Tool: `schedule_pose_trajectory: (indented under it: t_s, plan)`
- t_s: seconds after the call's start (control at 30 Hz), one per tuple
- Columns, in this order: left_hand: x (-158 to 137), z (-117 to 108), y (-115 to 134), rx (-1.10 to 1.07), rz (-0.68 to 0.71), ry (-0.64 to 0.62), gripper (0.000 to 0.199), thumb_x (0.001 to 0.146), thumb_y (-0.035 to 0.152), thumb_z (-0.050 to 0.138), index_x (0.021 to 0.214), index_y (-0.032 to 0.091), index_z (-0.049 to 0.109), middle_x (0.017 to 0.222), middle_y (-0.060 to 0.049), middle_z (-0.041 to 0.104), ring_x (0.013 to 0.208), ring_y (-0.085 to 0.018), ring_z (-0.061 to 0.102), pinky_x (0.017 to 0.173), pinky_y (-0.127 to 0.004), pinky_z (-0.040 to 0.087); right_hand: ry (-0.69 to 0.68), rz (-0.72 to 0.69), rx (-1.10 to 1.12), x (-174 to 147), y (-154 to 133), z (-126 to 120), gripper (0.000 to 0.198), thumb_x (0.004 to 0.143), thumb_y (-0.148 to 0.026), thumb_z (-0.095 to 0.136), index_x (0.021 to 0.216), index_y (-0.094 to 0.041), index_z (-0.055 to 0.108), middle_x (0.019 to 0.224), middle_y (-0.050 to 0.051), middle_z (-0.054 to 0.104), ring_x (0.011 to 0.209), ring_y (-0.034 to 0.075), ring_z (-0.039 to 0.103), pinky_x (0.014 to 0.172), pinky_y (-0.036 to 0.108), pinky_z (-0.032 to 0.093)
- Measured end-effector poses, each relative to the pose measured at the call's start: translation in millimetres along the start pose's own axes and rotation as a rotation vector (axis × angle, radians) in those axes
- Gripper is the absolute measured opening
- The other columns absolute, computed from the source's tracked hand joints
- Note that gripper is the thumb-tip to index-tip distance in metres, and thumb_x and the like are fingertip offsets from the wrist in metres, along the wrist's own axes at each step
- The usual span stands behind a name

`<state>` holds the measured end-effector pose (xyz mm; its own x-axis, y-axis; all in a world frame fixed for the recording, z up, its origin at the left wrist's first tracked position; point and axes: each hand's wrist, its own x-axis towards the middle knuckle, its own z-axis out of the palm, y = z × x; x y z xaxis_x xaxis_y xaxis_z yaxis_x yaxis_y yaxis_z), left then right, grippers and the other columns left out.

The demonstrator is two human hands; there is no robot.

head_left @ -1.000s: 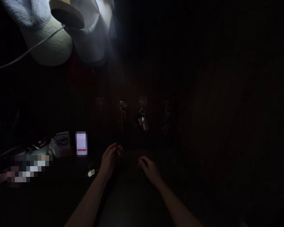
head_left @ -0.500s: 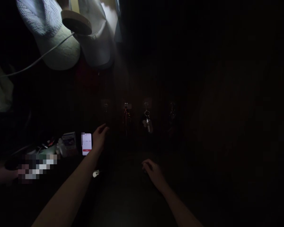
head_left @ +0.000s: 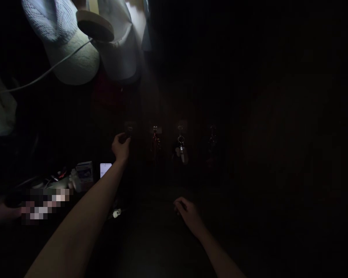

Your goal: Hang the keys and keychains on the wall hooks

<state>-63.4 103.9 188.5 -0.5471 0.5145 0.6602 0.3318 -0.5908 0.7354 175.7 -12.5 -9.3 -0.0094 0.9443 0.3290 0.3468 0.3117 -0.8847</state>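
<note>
Silvery keys (head_left: pixel 182 151) hang at the frame's centre, in deep gloom. Farther left, the left hand (head_left: pixel 121 149) is raised beside a small hook (head_left: pixel 130 129), fingers bent — whether holding anything, I cannot tell. Lower centre, the right hand (head_left: pixel 188 210) curls loosely — contents hidden.

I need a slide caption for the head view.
Left hand by the leftmost visible hook in dim light, keys hanging nearby.

Four hooks (head_left: pixel 155 128), two pale caps (head_left: pixel 75 61), one cord (head_left: pixel 50 70).
</note>
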Motion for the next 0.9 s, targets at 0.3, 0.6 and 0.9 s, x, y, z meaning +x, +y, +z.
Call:
schedule_pose_trajectory:
  t_s: [0.3, 0.6, 0.9]
  plan:
    - [2, 10, -13, 0.102, -0.051, -0.017, 0.025, 0.065, 0.017, 0.064, 0.09, 0.016, 0.063, 0.092, -0.005, 0.068, 0.089, -0.018, 0.063, 0.085, -0.031, 0.047, -0.018, 0.022, -0.009, 0, 1, 0, 0.029, 0.081, -0.045, 0.044, 0.074, -0.02, 0.057, 0.063, -0.001, 0.058, 0.057, 0.012, 0.054, 0.058, 0.023, 0.041]
    - [-12, 14, -23, 0.064, -0.146, -0.016, 0.03, 0.065, 0.019, 0.066, 0.095, 0.017, 0.06, 0.096, -0.005, 0.067, 0.093, -0.017, 0.062, 0.087, -0.03, 0.045, -0.027, 0.014, 0.009, 1, -1, 0, 0.028, 0.08, -0.044, 0.045, 0.073, -0.02, 0.057, 0.06, -0.001, 0.057, 0.055, 0.012, 0.053, 0.057, 0.023, 0.04]
    - [-53, 1, -47, 0.012, -0.279, -0.102, 0.03, 0.067, 0.016, 0.064, 0.096, 0.017, 0.057, 0.092, -0.006, 0.068, 0.087, -0.017, 0.064, 0.084, -0.031, 0.047, -0.035, 0.015, -0.006, 0, -1, 0, 0.027, 0.08, -0.041, 0.044, 0.071, -0.02, 0.056, 0.058, -0.002, 0.056, 0.054, 0.012, 0.052, 0.056, 0.023, 0.039]
